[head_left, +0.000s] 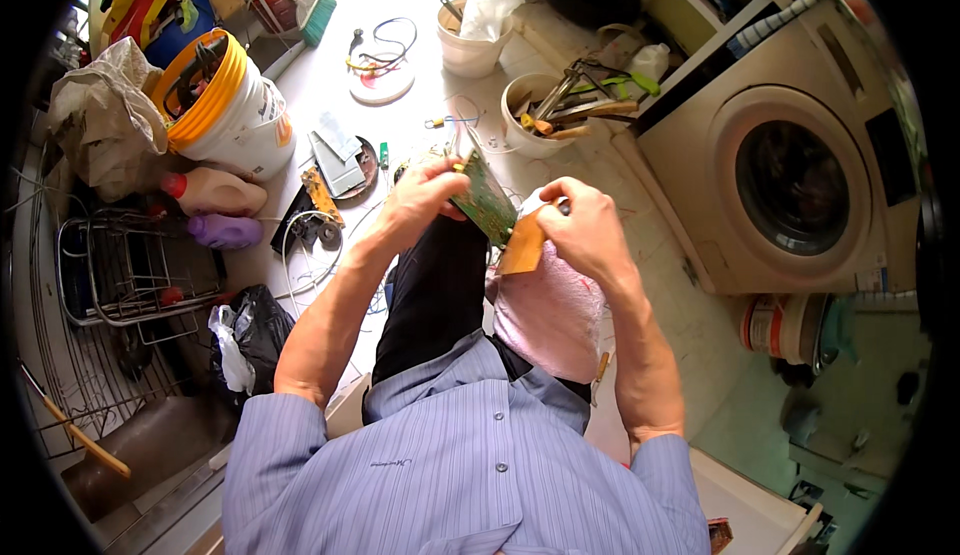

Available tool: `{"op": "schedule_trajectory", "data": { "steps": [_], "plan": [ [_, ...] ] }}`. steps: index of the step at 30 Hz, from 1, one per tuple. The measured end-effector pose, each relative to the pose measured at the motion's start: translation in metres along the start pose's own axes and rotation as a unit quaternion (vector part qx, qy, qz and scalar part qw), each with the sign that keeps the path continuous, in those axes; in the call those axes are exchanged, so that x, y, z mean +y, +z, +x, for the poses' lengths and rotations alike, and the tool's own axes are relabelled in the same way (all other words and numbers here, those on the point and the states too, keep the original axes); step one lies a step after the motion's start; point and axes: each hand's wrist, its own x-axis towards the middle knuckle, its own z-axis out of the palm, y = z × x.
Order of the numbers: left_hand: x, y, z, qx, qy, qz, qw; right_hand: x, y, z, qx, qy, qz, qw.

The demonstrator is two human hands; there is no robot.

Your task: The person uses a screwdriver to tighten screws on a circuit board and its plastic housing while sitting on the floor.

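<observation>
1 left grip (447,189) is pinching a green board (485,200), right grip (552,213) seemingly working a pinched orange plate (522,247) beside it and needing steadiness.

A home utility room, with washing machine (793,183) and tool-filled bucket (526,142).

Landmark: board (487,200). Left hand (425,195): on its left edge. Right hand (585,225): just right of it, holding panel (523,245). Towel (550,317): on its near side, slightly right. Tub (525,141): beyond it, slightly right; tools (557,100) inside. Second tub (470,58): farther beyond it; bag (490,7) inside. Bucket (243,130): left of it and somewhat beyond. Jug (220,198), bottle (225,232): left, about level with it. Sack (265,330): left of it, near side. Rack (130,265): far left of it. Washer (695,145): far right of it.
</observation>
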Motion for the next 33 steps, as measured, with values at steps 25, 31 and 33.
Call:
{"op": "schedule_trajectory", "data": {
  "steps": [25, 31, 33],
  "plan": [
    [0.025, -0.051, 0.043, 0.151, 0.025, -0.132, 0.979, 0.042, -0.121, -0.053, 0.204, 0.057, 0.104, 0.972],
    [0.038, -0.042, 0.072, 0.191, 0.062, -0.114, 0.973, 0.034, -0.137, -0.035, 0.320, -0.091, -0.026, 0.943],
    [0.039, -0.044, 0.079, 0.190, 0.070, -0.112, 0.973, 0.030, -0.133, -0.020, 0.344, -0.123, -0.059, 0.929]
  ]
}}
